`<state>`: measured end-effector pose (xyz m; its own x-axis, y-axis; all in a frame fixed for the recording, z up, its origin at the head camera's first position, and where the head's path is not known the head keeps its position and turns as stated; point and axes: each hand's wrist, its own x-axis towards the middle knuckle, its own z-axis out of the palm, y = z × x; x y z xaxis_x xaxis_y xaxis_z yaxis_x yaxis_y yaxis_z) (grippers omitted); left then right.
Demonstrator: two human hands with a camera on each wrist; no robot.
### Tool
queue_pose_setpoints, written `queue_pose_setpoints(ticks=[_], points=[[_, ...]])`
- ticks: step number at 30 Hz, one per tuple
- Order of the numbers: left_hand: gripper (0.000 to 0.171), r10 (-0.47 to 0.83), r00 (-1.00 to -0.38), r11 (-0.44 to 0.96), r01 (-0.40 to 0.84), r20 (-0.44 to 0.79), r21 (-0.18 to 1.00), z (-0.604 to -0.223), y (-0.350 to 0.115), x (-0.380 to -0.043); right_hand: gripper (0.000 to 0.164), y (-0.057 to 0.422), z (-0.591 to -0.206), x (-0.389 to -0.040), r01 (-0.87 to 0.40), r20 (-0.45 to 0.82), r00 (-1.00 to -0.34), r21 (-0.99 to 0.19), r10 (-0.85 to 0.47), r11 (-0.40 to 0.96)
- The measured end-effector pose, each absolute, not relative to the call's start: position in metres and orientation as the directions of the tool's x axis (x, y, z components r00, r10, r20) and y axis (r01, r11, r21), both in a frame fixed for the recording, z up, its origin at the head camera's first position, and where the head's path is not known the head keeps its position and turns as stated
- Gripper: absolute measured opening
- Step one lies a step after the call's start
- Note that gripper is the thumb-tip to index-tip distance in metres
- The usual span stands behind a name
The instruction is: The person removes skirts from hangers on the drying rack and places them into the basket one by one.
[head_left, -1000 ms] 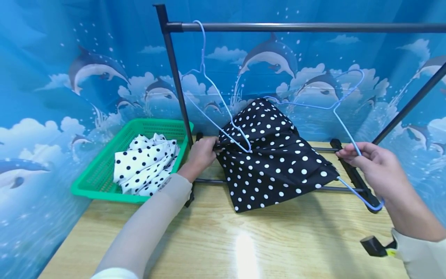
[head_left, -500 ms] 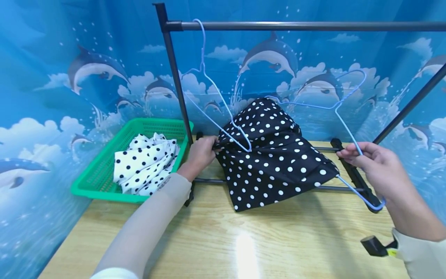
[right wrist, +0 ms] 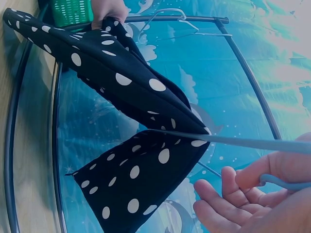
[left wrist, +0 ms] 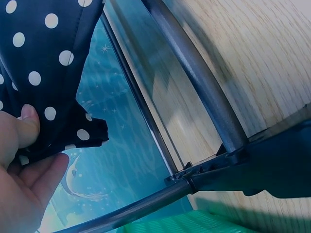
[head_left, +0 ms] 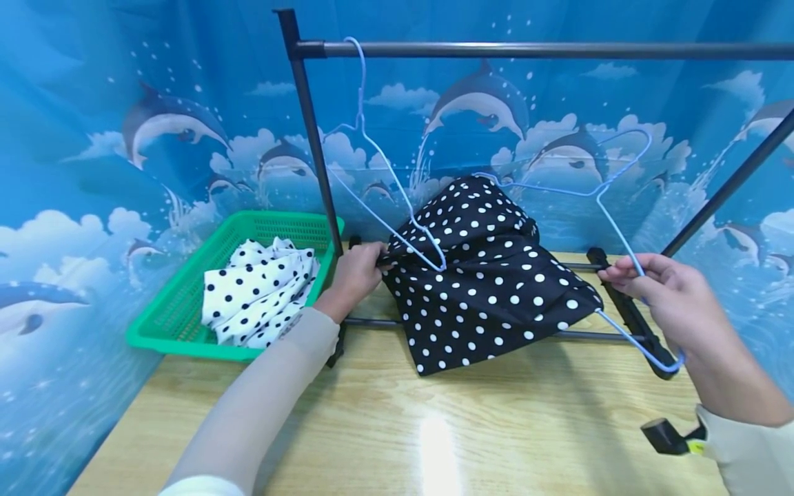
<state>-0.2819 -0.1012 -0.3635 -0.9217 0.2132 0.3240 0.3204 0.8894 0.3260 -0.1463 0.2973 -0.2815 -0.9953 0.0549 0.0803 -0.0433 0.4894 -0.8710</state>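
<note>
A black cloth with white dots (head_left: 490, 296), possibly a garment, is draped over the lower bar of a light-blue hanger (head_left: 600, 191). My left hand (head_left: 356, 275) pinches its gathered left edge; in the left wrist view the thumb (left wrist: 30, 121) lies on top with fingers beneath. On the right, my right hand (head_left: 666, 296) holds the hanger by its side, thumb and fingers around the wire. The right wrist view has the hanger bar (right wrist: 252, 141) running into the fold, with the cloth (right wrist: 131, 184) falling to both sides. Part of the bar is hidden inside the fold.
A second blue hanger (head_left: 361, 103) hangs from the black rack's top rail (head_left: 527, 49) and overlaps the cloth's left part. A green basket (head_left: 151, 324) holding a white dotted cloth (head_left: 257, 296) stands left. The rack's feet rest on the wooden table (head_left: 372, 434).
Both hands keep their grips and nearly the same places. The black cloth's right corner has risen slightly along the hanger bar.
</note>
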Motion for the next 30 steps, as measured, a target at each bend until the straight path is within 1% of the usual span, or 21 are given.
queue_pose_setpoints(ticks=[7, 11, 16, 19, 25, 30], points=[[0.005, 0.196, -0.926, 0.903, 0.299, 0.323, 0.309, -0.363, -0.106, -0.282, 0.023, 0.299, -0.282, -0.146, -0.041, 0.081, -0.995, -0.866, 0.059, 0.498], [0.005, 0.192, -0.931, 0.900, 0.293, 0.310, 0.323, -0.363, -0.107, -0.282, 0.023, 0.299, -0.283, -0.146, -0.048, 0.095, -0.993, -0.857, 0.065, 0.513], [0.006, 0.177, -0.942, 0.900, 0.272, 0.285, 0.340, -0.362, -0.107, -0.282, 0.024, 0.299, -0.283, -0.145, -0.027, 0.072, -0.995, -0.858, 0.068, 0.512], [0.006, 0.177, -0.941, 0.899, 0.274, 0.288, 0.341, -0.362, -0.108, -0.281, 0.024, 0.299, -0.283, -0.144, -0.029, 0.074, -0.995, -0.860, 0.068, 0.509], [0.005, 0.180, -0.934, 0.899, 0.284, 0.310, 0.332, -0.361, -0.113, -0.280, 0.026, 0.299, -0.283, -0.141, -0.043, 0.089, -0.994, -0.835, 0.058, 0.548], [0.006, 0.181, -0.938, 0.899, 0.280, 0.296, 0.336, -0.361, -0.114, -0.279, 0.025, 0.299, -0.283, -0.141, -0.052, 0.099, -0.993, -0.839, 0.058, 0.542]])
